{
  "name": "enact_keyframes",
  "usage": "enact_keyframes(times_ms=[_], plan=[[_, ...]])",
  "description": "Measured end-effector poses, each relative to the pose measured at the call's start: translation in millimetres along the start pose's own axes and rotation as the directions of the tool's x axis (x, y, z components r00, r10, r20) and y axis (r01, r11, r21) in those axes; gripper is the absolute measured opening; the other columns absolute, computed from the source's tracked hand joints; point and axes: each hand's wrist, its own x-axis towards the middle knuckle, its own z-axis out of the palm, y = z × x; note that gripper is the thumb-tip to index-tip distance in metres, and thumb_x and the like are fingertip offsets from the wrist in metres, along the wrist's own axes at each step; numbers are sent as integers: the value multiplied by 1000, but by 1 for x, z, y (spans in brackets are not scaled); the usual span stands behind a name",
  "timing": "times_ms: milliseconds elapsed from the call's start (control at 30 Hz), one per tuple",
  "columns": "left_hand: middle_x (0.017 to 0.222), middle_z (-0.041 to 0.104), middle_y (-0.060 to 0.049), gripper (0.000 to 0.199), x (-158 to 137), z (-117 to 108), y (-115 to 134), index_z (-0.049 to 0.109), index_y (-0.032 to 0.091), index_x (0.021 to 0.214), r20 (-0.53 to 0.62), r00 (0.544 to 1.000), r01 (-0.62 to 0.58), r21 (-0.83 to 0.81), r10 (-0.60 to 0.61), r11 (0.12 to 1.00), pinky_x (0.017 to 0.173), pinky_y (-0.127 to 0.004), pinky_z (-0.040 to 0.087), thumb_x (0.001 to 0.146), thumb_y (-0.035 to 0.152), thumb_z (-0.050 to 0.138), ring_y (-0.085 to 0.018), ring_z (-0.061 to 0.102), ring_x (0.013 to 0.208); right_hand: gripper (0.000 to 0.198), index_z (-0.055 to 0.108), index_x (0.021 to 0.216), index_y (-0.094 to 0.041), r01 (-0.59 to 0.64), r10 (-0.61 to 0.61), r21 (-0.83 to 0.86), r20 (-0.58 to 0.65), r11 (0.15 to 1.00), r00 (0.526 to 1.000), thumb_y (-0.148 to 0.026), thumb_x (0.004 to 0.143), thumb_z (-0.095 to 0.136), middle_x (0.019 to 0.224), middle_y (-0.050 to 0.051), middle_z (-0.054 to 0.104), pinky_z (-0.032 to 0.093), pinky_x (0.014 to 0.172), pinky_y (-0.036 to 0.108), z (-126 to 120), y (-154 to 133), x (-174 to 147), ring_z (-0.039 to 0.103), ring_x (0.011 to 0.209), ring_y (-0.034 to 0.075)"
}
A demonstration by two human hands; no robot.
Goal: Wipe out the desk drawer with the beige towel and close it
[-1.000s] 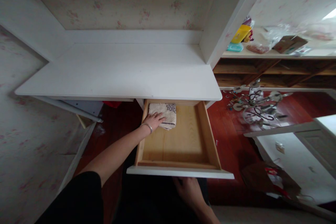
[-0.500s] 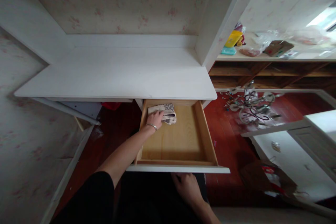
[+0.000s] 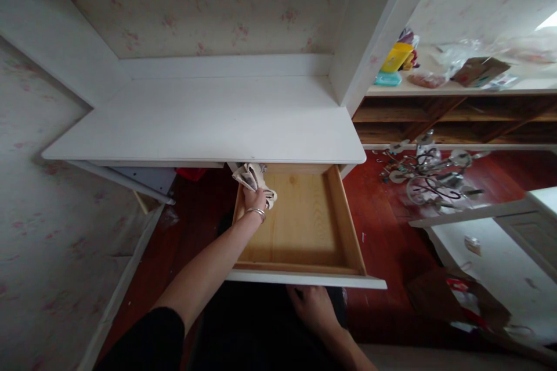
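My left hand [image 3: 254, 200], with a silvery bangle at the wrist, is closed round a bunched beige cloth with dark print [image 3: 248, 176]. Hand and cloth are at the back left of a pulled-out wooden drawer [image 3: 300, 226], where the cloth lies over the left side wall. The drawer's white front panel [image 3: 313, 279] faces me. Just below that panel, my right hand [image 3: 315, 308] is held against my dark clothing with curled fingers. The fingertips are partly hidden, so what they grip, if anything, does not show.
Above the drawer stretches a white desktop [image 3: 209, 122] with upright side panels. To the right, a chandelier [image 3: 435, 174] lies on the red floor near a low shelf unit [image 3: 456, 91] holding bags. A cardboard box [image 3: 435, 301] and a white furniture piece [image 3: 491, 255] stand lower right.
My left hand has moved the cloth from the drawer's back floor leftward onto the side wall, bunching it up. My right hand stays below the drawer front. The view has shifted slightly.
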Motion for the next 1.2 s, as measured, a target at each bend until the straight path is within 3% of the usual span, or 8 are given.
enact_keyframes(times_ms=[133,300,467,600,767,967,1067,1200], plan=[[123,59,-16,45,5,26,30,32,11,133,-25,998,52,-57,-53,997,83,-27,48,89,19,39,-19,60,109,35,75,95,-25,5,-5,17,-8,1000,1000,-34,95,42,98,5,73,45,84,28,3,4,0,66,98,23],[113,64,-10,34,-6,64,72,49,18,114,67,998,-8,-66,12,998,83,-28,48,81,22,53,-20,61,106,35,75,95,-25,-3,3,13,-7,1000,1000,-34,95,41,97,5,73,44,84,27,3,3,0,66,97,22],[113,63,-13,39,-17,86,102,48,19,119,241,956,-195,86,170,977,81,-33,47,81,23,53,-24,62,102,35,75,95,-25,-22,22,4,32,1000,999,-35,95,41,98,5,73,44,84,28,0,3,1,66,97,23],[111,64,-11,40,-26,93,113,49,22,121,344,897,-329,97,278,939,83,-32,47,81,21,54,-23,62,102,35,75,96,-26,-17,16,26,27,1000,1000,-35,95,41,99,4,73,44,86,28,1,6,2,66,98,23],[109,66,-10,42,-47,94,110,51,26,121,500,775,-485,79,386,871,83,-34,47,79,21,56,-24,63,100,34,75,99,-25,9,-9,30,25,1000,1000,-33,94,42,102,5,73,44,88,30,0,7,3,65,100,24],[105,67,-11,47,-83,80,89,53,23,121,651,634,-596,68,417,800,77,-33,50,74,22,60,-26,65,94,33,74,102,-24,11,-12,41,17,999,1000,-33,94,43,107,5,71,41,93,33,1,8,3,62,106,25],[103,68,-11,45,-100,67,75,57,23,115,748,498,-709,60,439,702,74,-34,51,70,22,62,-27,65,91,32,74,103,-23,13,-14,34,13,999,1000,-33,94,44,108,6,71,41,94,33,1,8,4,61,107,26],[105,68,-12,41,-115,46,57,60,22,111,844,269,-885,26,463,465,73,-34,51,70,20,60,-27,65,92,34,74,99,-21,28,-28,11,-10,1000,1000,-34,94,43,104,8,71,41,92,33,2,9,4,62,102,25]])
